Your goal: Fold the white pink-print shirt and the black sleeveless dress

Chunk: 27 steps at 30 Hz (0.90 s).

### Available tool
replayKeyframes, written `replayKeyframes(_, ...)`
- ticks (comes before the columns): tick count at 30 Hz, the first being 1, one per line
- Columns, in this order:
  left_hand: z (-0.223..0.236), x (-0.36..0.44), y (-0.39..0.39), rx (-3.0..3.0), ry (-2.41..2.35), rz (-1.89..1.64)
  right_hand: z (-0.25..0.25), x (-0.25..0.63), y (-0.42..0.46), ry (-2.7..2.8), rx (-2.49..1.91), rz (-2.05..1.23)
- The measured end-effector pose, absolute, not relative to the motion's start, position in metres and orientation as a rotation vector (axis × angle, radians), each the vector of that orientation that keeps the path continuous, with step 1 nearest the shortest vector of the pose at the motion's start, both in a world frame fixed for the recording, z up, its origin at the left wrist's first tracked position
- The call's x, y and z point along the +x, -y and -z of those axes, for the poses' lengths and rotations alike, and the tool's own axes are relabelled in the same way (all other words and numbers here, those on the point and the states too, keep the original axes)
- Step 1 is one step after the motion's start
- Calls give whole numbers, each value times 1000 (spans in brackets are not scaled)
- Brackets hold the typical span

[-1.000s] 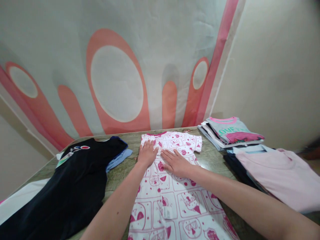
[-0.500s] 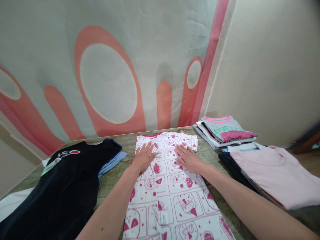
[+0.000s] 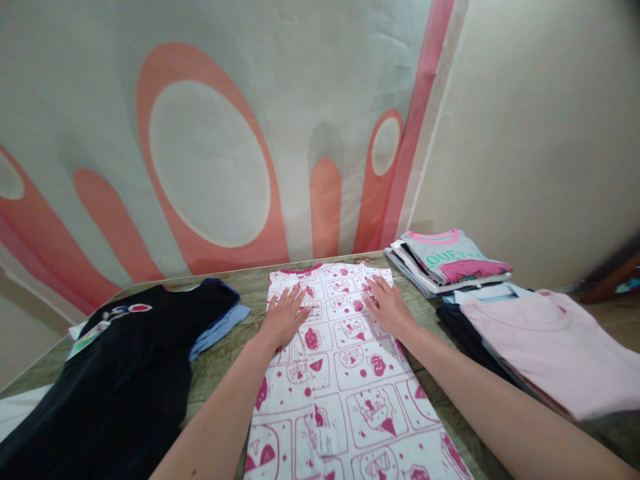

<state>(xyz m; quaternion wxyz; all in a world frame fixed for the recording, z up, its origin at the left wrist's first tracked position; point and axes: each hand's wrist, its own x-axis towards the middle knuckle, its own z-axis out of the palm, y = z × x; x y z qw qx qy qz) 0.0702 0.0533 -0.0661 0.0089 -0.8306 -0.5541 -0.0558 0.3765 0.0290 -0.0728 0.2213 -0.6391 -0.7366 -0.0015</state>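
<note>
A white garment with a pink cartoon print [image 3: 345,373] lies flat and lengthwise on the wooden table [image 3: 235,343], its pink neckline at the far edge. My left hand [image 3: 285,317] rests flat on its upper left part, fingers spread. My right hand [image 3: 389,307] lies flat on the upper right part, over the sleeve, fingers stretched out. Neither hand holds anything.
A black garment [image 3: 120,373] lies over a blue one [image 3: 220,327] at the left. At the right stand a folded stack topped by a grey and pink shirt [image 3: 450,257] and a pile topped by a pale pink shirt [image 3: 540,340]. A painted wall rises right behind the table.
My right hand has slid from the middle of the garment to its right side, over the sleeve. My left hand has stayed on the upper left part. The view has shifted slightly right.
</note>
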Motion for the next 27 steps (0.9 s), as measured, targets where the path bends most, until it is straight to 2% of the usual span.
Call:
replayKeyframes(6,66,70,-54,-2592,1741,164,86,393,-46,1757,-2121,-19)
replayKeyframes(27,63,72,-52,-2593,1776,191,82,392,-42,1883,-2133,20)
